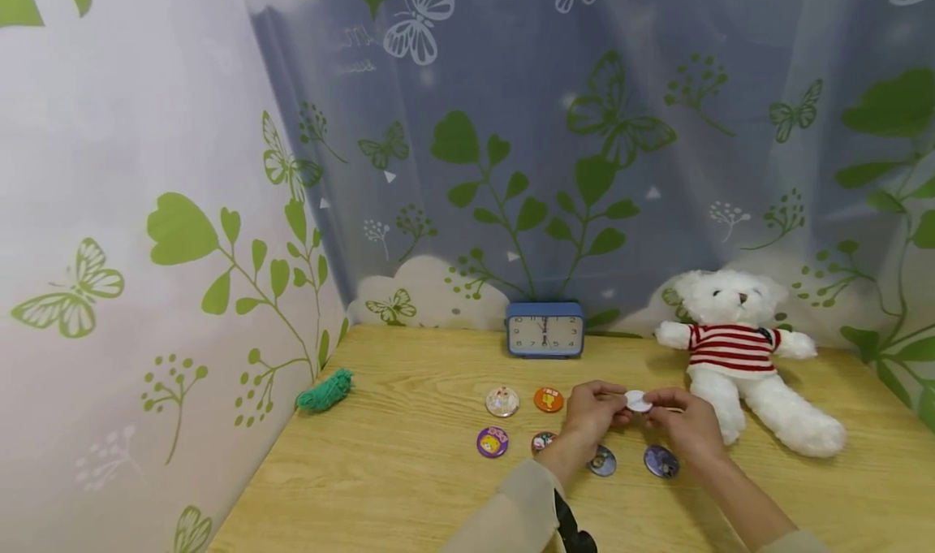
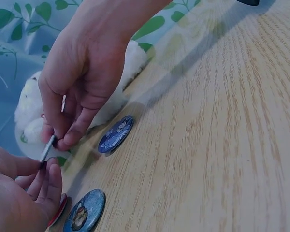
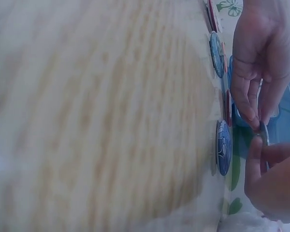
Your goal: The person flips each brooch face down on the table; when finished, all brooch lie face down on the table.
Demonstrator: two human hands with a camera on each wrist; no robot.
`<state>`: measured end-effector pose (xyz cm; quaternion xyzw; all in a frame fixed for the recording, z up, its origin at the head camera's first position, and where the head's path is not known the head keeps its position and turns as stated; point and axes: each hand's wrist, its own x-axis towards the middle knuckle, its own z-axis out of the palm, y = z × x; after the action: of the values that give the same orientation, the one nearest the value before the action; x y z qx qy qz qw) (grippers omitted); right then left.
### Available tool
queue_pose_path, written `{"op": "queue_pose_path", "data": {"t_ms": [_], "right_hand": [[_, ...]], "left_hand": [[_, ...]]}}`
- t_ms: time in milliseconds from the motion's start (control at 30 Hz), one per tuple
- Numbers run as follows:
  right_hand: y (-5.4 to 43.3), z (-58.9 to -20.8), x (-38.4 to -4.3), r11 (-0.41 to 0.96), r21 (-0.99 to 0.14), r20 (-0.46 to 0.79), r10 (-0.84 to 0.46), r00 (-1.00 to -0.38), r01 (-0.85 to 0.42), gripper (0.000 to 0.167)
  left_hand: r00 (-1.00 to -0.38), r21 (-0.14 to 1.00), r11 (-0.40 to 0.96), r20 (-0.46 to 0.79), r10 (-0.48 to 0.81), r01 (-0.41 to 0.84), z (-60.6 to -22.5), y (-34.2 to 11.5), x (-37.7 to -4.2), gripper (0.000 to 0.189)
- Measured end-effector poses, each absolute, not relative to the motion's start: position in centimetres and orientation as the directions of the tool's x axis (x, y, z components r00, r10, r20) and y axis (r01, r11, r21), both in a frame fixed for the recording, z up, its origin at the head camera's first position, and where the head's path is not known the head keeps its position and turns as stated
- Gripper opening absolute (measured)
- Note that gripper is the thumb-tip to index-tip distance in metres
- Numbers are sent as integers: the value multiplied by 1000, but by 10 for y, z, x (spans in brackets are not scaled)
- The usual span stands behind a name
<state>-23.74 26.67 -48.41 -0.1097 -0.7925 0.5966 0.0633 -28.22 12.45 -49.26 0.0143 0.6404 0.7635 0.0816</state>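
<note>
At the frame's lower right, I see left hand (image 1: 590,413) and right hand (image 1: 687,425) pinching the white disc (image 1: 639,401) (rim only), so mismatched pulls could drop it.

Toward four o'clock in the head view, we read 10, 2 and 4 on a clock (image 1: 545,331); curtain lettering (image 1: 358,40) is illegible.

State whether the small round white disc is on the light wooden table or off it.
Off: the left hand and right hand pinch the disc, and the right-wrist view shows it above the table.
</note>
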Motion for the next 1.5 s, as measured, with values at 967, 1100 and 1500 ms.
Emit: {"op": "queue_pose_path", "data": {"t_ms": [967, 1100, 1500], "right_hand": [[274, -480, -237, 565, -816, 48, 279, -959, 124, 21], [276, -480, -238, 623, -772, 49, 250, -967, 122, 24], [272, -485, -239, 608, -782, -24, 186, -982, 134, 36]], "left_hand": [[-984, 991, 93, -105, 143, -93, -483, 127, -278, 14], [-980, 986, 136, -115, 162, -93, -484, 128, -278, 13], [-971, 970, 236, -116, 209, -65, -486, 128, -275, 10]]}}
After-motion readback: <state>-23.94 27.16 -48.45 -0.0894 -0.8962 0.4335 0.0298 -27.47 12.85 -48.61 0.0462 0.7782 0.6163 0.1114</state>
